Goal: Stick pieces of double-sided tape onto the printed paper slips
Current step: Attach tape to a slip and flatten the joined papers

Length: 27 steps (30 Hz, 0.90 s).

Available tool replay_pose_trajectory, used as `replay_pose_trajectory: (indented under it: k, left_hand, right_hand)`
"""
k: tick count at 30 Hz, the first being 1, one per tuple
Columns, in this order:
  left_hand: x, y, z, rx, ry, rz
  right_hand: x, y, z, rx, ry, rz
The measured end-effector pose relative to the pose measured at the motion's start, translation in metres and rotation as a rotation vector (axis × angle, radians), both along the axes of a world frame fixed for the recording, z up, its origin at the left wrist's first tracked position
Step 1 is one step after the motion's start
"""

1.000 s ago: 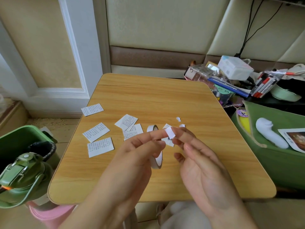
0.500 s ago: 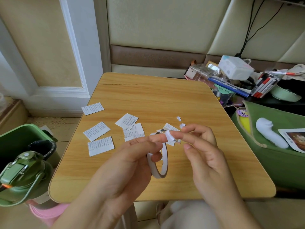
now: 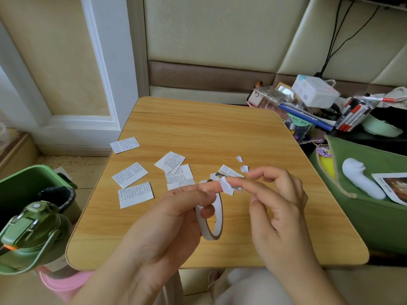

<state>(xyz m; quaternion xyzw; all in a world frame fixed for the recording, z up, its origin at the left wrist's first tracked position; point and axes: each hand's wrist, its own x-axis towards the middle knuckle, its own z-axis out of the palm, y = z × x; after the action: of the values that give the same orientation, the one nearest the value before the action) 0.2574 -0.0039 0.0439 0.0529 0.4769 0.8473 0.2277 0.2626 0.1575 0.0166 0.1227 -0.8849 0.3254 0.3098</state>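
Under both hands, the wooden table [image 3: 220, 128] is serving as the work surface, its bare near half giving room to handle tape above it.

Out past the left hand [image 3: 167, 223], three printed paper slips [image 3: 130, 175] are lying flat and apart from each other, probably spread so each can be reached singly. A small overlapping pile of slips [image 3: 176, 170] is sitting just beyond the left fingertips, and one more slip [image 3: 228, 172] is lying directly behind the meeting fingers.

The left hand is gripping the tape roll [image 3: 211, 219], a finger hooked through its ring so it is hanging edge-on over the table; that is keeping the roll steady while its thumb and forefinger are pinching out the free end.

The right hand [image 3: 279, 208] is holding nothing that I can see: its forefinger is reaching out straight to touch the tape piece [image 3: 225, 184], the other fingers lifted loosely clear, likely to keep off the adhesive.

The tape piece is standing up white between the two fingertips, not yet on any slip. Whether it is torn free of the roll, I cannot tell.

Beyond the right fingertips, two tiny white scraps [image 3: 242, 165] are lying on the table, possibly peeled backing.
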Motion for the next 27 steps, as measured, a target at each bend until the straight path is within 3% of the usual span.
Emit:
replay_pose_trajectory:
  k: [13,17,20,24,27]
  left_hand:
    - [-0.003,-0.009,-0.004,0.105,-0.208,0.119]
    - [-0.003,-0.011,-0.001,0.133,-0.217,0.149]
    - [-0.003,-0.01,0.0,0.014,-0.139,0.209]
    - [0.005,-0.007,0.002,-0.266,0.041,0.278]
    - [0.01,-0.001,0.005,-0.359,0.131,0.282]
  right_hand:
    - [-0.004,0.003,-0.007,0.382,0.148,-0.113]
    - [-0.008,0.002,-0.008,0.417,0.071,-0.167]
    - [-0.013,0.007,-0.012,0.326,-0.019,-0.187]
    - [-0.004,-0.002,0.006,0.03,-0.039,-0.013]
    - [0.003,-0.015,0.023,-0.029,-0.008,0.01]
